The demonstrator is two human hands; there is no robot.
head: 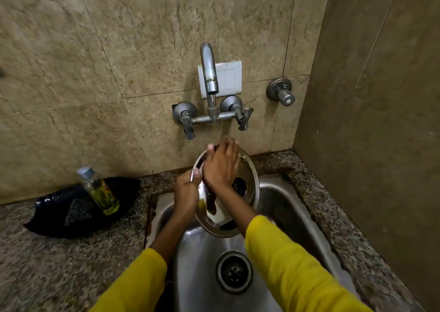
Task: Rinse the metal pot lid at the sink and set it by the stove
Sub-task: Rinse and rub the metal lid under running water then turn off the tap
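The round metal pot lid [247, 183] is held tilted over the steel sink [281, 207], its shiny face towards me. My left hand [187, 192] grips the lid's left rim, thumb on top. My right hand [222, 164] lies flat on the lid's face, fingers spread and pointing up towards the wall. Water runs from the wall tap [209, 71] in a thin stream down onto the lid's top edge. Part of the lid is hidden behind my right hand and forearm.
A plastic bottle with yellow-green liquid [100, 191] stands on a black bag [71, 213] on the speckled granite counter [47, 264] to the left. The sink drain [234, 272] is near me. A tiled side wall [381, 145] closes the right. No stove is in view.
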